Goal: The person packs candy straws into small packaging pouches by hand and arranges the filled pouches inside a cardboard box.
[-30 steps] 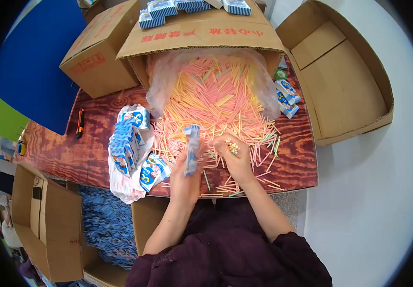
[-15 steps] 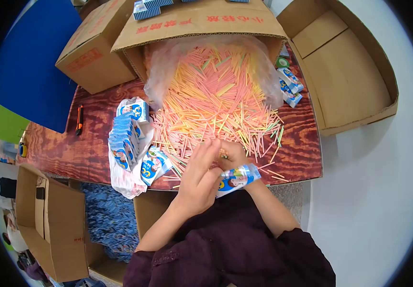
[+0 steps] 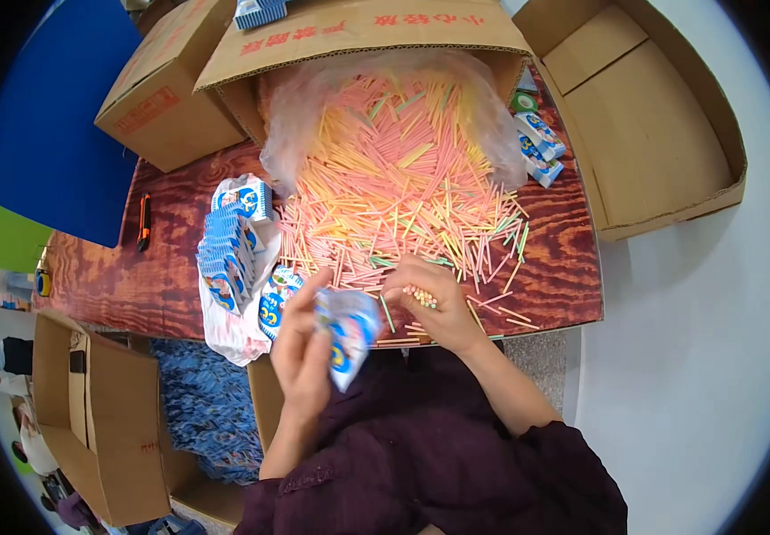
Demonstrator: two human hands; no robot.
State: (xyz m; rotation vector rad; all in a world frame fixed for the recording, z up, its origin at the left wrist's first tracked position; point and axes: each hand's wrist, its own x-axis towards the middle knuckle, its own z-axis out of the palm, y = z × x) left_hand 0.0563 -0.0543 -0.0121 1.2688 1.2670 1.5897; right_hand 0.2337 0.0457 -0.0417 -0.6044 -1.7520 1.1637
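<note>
Near the tabletop [image 3: 117, 290] edge, the left hand [image 3: 303, 349] pinches the blurred packet [image 3: 356, 332], best without crushing it, while the right hand [image 3: 443, 308] closes around sticks [image 3: 421, 297], their ends best kept even.

The left hand [image 3: 303, 348] pinches thumb against fingers, the right hand [image 3: 436, 301] curls closed (knuckles uppermost), and both forearms [image 3: 512, 388] angle inward.

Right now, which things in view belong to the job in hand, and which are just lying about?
Seemingly in the job:
packet in the left hand
stick bundle in the right hand
loose sticks
stacked packets

Apparently lying about:
box cutter
green roll
open carton at the right
</note>
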